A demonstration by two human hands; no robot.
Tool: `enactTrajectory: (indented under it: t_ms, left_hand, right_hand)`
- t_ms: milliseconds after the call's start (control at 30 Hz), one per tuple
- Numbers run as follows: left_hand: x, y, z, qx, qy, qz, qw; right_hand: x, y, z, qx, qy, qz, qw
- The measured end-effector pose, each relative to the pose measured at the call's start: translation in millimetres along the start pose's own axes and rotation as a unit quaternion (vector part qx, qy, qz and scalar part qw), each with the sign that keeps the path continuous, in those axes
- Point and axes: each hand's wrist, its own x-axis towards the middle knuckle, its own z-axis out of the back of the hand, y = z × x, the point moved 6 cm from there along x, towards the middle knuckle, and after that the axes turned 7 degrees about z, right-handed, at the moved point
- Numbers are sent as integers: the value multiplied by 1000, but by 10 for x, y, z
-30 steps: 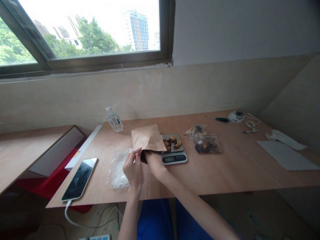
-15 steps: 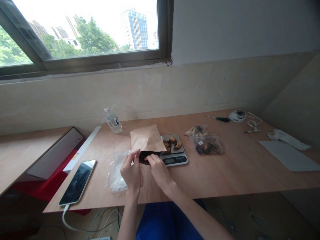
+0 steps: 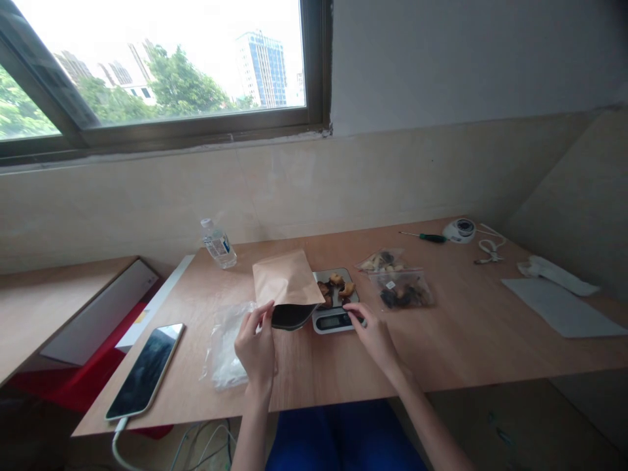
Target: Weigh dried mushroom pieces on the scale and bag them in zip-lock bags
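Observation:
My left hand (image 3: 256,347) pinches the open mouth of a brown paper pouch (image 3: 286,282) that lies on the wooden table (image 3: 456,333). The pouch's dark inside shows at its near end. My right hand (image 3: 373,333) rests with fingers stretched out at the front edge of a small digital scale (image 3: 338,319). Several brown dried pieces (image 3: 338,286) lie on the scale's platform, right beside the pouch.
A clear plastic bag (image 3: 226,347) lies left of my left hand, a phone (image 3: 146,369) on a cable further left. Two clear bags of dried pieces (image 3: 400,288) sit right of the scale. A water bottle (image 3: 217,243), screwdriver (image 3: 424,237), white round device (image 3: 458,229) and white sheet (image 3: 562,307) lie around.
My right hand has come out of the pouch's mouth and moved right to the front of the scale. My left hand still holds the pouch open.

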Motion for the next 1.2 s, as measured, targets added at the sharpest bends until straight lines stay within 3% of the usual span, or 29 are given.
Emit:
enactTrajectory:
  t_ms: [267,433,533,700,800,933,1067,1200]
  left_hand:
    - [43,21,71,-3,1,1,1000]
    - [55,31,96,-2,-13,-9,1000]
    - [38,18,84,-11,-12,-12,1000]
    - [-32,-20,48,-14,-4,-15,1000]
    - [-60,-15,41,-14,1,-13,1000]
    - [-84,17,59,-18,-1,-11,1000]
    - [-131,36,47,-15,5,-8,1000]
    - [-172,58,29,-20,6,2,1000]
  right_hand:
    - [234,18,-152,-45,36,55,997]
    - [-23,224,-34,-27,7,64,998]
    - [-220,411,-70,20,33,61,997]
    - [-358,850,-478,131,157,98,974]
    - [-291,991,-765,128,172,100,972]
    - [-118,950,-1078,11,186,57,981]
    - [113,879,-1349,-136,246,83,956]
    - [398,796,-1584,-204,248,95,942]
